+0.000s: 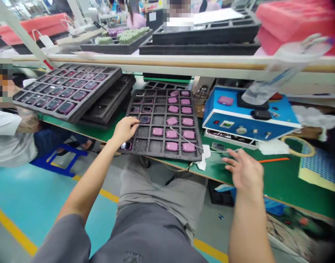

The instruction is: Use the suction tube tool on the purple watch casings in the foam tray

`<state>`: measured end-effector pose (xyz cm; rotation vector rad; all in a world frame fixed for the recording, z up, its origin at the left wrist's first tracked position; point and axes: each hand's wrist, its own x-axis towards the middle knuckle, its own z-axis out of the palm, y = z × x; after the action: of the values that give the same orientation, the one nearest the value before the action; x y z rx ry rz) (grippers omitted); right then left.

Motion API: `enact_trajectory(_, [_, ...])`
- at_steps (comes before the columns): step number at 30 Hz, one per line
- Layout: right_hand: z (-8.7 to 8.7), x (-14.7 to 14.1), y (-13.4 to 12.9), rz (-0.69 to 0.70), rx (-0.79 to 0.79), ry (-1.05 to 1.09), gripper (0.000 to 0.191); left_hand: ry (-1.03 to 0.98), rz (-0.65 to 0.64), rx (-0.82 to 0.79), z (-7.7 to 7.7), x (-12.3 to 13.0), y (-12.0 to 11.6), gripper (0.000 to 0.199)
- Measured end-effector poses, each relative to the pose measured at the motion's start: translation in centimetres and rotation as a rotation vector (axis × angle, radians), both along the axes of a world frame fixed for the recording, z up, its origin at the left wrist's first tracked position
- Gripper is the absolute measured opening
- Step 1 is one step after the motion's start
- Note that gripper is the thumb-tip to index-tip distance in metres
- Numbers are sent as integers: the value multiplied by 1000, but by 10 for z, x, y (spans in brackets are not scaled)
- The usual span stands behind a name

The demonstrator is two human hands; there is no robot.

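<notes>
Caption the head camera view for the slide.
Left hand at a black foam tray of pink rounded parts, open right hand above the green bench beside a blue benchtop machine.

Foam tray (162,126) on the workbench (277,175), at its near edge, cases (172,134) sitting in the cells. Stacked trays (66,91) on the left, on the same bench. Tester (238,117) on the right, one case (225,100) on top. Tissue (205,157) at the tray's near right corner. Crossbar (167,62) behind; more trays (205,36) beyond it.
</notes>
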<state>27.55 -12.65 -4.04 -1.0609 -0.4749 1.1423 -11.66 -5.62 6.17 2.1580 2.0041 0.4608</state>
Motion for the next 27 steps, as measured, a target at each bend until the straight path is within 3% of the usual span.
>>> enact_trajectory(4, [15,-19,7,68,89,46,19,-88,-100,-10,-23,-10,26,32])
enact_trajectory(10, [24,-57,23,159,226,111,13,-348,-76,26,-30,-16,59,29])
enact_trajectory(16, [34,-128,70,222,321,-77,23,-814,-26,82,-49,38,48,36])
enact_trajectory(21, [30,-155,104,216,337,-203,20,-1335,90,6,-61,74,43,34])
enact_trajectory(27, [18,-162,101,120,328,-331,18,-1397,159,-57,-59,84,37,28])
